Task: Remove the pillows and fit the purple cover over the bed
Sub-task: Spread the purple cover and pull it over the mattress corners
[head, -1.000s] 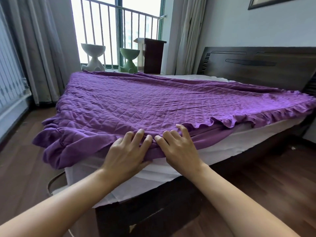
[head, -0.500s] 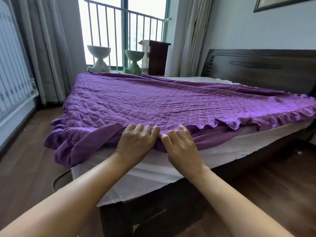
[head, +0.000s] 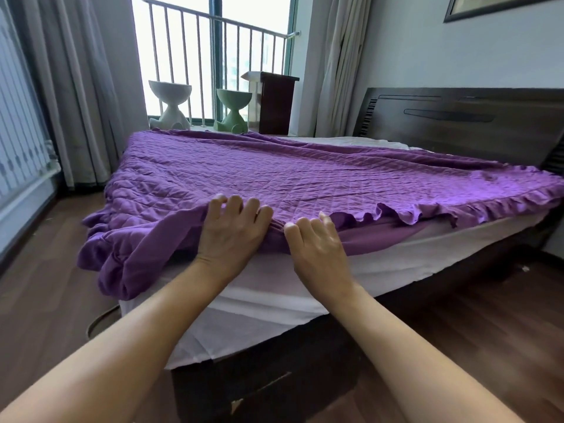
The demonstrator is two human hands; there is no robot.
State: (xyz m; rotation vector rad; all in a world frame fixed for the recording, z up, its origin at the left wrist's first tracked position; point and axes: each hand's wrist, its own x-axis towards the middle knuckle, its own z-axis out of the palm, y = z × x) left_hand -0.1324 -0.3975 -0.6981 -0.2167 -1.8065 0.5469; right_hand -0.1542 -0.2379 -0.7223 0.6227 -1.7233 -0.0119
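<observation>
Purple cover [head: 274,178] lies spread across the top of the bed [head: 396,261], bunched at the near left corner, its ruffled edge stopping short of the white mattress side. With no pillows in sight, you are in the fitting step. Your left hand [head: 232,239] and right hand [head: 317,251] sit side by side at that near edge, fingers curled into the fabric. The next move, I judge, is to draw it down over the mattress side, then toward the headboard [head: 473,123].
</observation>
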